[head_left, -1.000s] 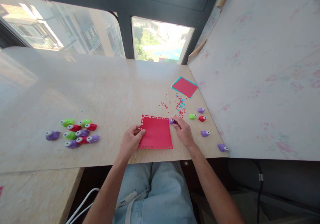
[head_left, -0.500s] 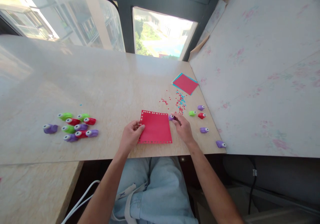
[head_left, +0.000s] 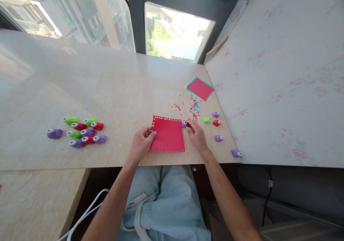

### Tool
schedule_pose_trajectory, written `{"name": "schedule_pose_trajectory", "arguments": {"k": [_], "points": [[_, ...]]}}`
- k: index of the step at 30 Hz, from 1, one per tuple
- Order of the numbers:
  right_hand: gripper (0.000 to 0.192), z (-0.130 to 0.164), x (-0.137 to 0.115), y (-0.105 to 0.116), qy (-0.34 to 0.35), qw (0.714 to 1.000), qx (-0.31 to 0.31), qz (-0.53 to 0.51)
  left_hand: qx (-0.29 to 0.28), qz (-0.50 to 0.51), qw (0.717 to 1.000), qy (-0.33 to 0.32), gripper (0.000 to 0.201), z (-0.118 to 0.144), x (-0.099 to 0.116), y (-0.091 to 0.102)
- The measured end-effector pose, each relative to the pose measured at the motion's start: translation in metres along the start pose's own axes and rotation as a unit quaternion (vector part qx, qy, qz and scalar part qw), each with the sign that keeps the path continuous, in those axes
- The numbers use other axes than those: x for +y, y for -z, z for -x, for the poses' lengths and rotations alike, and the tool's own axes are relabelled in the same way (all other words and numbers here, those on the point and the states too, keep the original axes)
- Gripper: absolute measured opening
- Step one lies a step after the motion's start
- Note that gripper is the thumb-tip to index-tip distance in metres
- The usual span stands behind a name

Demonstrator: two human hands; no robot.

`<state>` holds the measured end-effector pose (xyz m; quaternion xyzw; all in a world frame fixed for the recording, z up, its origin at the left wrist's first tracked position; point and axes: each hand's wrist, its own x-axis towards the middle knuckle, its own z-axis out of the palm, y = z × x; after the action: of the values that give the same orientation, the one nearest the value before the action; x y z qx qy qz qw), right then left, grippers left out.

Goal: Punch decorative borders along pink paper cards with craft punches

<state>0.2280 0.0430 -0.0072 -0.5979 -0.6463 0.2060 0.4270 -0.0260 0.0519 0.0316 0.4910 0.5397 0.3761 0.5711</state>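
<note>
A square sheet of red paper [head_left: 169,135] lies before me, small shapes punched along its top, left and bottom edges. My left hand [head_left: 142,141] pinches the sheet's left edge, thumb on top. At the upper right corner, my right hand [head_left: 197,135] grips a small purple craft punch [head_left: 184,124] that sits against the paper's right edge. The fingers partly cover this punch. Just right of that hand stand a green punch [head_left: 206,120], a red punch [head_left: 217,123] and a purple punch [head_left: 219,138].
Several colored punches [head_left: 87,132] are grouped on the left of the table [head_left: 115,86]. Red and blue paper bits [head_left: 195,106] lie scattered beyond my right hand. Behind them rests a stack of colored paper [head_left: 200,88]. A floral-patterned wall [head_left: 268,90] bounds the right side.
The view has shifted slightly. Both hands keep their hold, and the paper and the purple punch stay in about the same place relative to each other.
</note>
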Motion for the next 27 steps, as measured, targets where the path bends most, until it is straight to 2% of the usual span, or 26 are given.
{"name": "schedule_pose_trajectory", "arguments": {"k": [12, 27], "points": [[0.038, -0.0011, -0.0016, 0.0005, -0.001, 1.000, -0.003, 0.000, 0.007, -0.062, 0.998, -0.025, 0.036, -0.0035, -0.0064, -0.0026], [0.038, -0.0007, 0.0033, 0.0026, -0.017, 1.000, -0.006, -0.017, 0.014, -0.051, 0.998, -0.012, 0.034, -0.0050, -0.0058, -0.0026]]}}
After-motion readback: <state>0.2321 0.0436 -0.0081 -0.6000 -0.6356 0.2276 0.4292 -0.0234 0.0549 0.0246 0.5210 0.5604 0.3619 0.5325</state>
